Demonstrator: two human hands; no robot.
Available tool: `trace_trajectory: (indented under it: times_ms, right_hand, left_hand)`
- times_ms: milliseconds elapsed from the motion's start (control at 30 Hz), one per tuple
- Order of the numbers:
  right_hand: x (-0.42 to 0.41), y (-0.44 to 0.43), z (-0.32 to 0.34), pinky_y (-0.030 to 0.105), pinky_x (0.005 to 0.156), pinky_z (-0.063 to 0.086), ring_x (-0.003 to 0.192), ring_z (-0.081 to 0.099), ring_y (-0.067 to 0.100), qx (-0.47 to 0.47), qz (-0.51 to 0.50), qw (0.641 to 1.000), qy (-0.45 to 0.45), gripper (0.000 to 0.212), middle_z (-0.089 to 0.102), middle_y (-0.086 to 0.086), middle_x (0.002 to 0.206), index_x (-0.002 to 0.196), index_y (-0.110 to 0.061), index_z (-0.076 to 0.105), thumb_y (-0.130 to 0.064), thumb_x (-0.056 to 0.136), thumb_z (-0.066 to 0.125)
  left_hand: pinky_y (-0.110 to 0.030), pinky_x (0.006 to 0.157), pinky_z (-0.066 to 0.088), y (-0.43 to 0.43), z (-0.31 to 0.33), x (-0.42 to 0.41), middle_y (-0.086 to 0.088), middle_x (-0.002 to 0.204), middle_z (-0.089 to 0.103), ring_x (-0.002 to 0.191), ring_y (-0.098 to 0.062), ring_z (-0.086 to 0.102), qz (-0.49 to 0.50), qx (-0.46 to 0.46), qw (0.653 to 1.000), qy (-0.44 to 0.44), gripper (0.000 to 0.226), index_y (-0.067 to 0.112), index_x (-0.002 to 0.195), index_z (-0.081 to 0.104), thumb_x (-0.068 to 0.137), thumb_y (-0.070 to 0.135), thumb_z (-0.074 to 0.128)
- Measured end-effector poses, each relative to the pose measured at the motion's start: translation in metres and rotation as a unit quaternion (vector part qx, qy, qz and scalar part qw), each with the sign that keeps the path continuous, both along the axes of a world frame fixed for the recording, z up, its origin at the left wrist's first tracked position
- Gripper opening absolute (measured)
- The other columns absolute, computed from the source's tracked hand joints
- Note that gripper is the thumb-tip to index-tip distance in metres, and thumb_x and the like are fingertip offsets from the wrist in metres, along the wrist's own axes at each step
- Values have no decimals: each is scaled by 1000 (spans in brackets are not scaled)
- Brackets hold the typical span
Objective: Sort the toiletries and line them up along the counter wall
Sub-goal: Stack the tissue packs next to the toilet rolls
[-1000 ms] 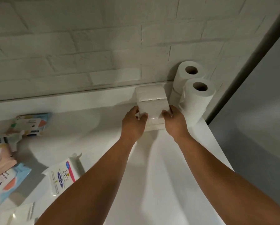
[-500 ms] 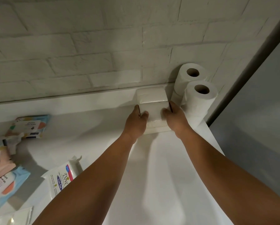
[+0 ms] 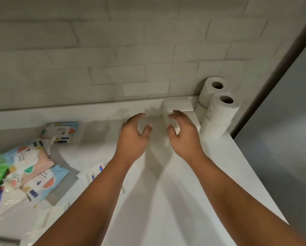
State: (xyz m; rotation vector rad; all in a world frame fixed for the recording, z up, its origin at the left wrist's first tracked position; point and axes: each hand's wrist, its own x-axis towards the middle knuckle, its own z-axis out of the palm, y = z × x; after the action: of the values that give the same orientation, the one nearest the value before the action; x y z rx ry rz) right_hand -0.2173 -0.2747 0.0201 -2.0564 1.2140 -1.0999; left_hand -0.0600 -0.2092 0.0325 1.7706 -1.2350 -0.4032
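Standing at the counter's [image 3: 184,201] back-right corner: tissue pack [image 3: 178,105], against wall [image 3: 113,59], beside rolls [image 3: 219,112]. Empty, fingers spread: left hand [image 3: 132,139], right hand [image 3: 184,137], just in front. Unsorted wipes [image 3: 40,181] at left edge, askew; left hand nearer.

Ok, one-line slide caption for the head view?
Left hand and right hand, open, by the white pack at the wall beside toilet rolls; wipe packs lie loose at left.

Empty left hand [image 3: 132,139], right hand [image 3: 184,137] near tissue pack [image 3: 178,104].
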Motion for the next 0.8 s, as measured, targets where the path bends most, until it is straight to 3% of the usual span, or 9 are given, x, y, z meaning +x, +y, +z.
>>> trace_trajectory:
  times_ms: [200,367,467,533,600,700,800]
  right_hand:
    - [50,89,9,34,106,42,127,50,11,13,53,998,-11,31,56,-3,133,122,-16,63,-18,92,59]
    - [96,169,8,33,107,41,126,50,8,39,92,995,-5,28,57,-8,131,120,-19,64,-21,93,59]
    - [128,218,2,32,107,41,124,51,8,52,119,991,13,27,57,-10,129,120,-21,64,-23,94,59]
    - [150,247,-5,33,108,40,124,51,9,48,143,988,21,29,58,-8,129,121,-21,64,-25,93,58]
    - [173,275,-13,33,109,40,125,51,9,53,165,984,37,32,57,-7,131,123,-21,62,-27,91,59]
    - [206,312,-29,31,109,40,128,48,8,65,199,975,73,39,55,-8,135,127,-24,59,-33,89,61]
    - [232,340,-47,27,112,35,133,42,9,89,249,956,130,47,48,-9,142,135,-26,52,-33,90,63]
  left_hand:
    - [-29,104,44,107,7,56,11,133,58,120,-8,54,-15,3,999,-36,38,24,132,59,94,29,64]
    - [-34,106,43,191,5,104,13,135,55,127,-9,47,-21,23,997,-71,30,27,123,63,94,31,65]
    - [-32,106,42,242,0,140,14,136,54,127,-6,46,-16,27,997,-72,28,30,122,63,94,31,65]
    - [-23,105,39,273,-5,164,12,136,55,125,-6,46,-8,31,996,-86,28,29,121,64,94,29,65]
    - [-14,103,34,302,-11,186,11,136,56,126,-5,45,2,41,995,-94,28,27,121,64,93,27,66]
    - [-22,105,34,342,-23,218,9,136,57,130,-10,46,16,78,992,-101,30,28,122,64,92,28,67]
    - [-21,100,35,376,-39,241,8,134,56,126,-14,48,22,130,985,-114,37,25,125,62,89,28,71]
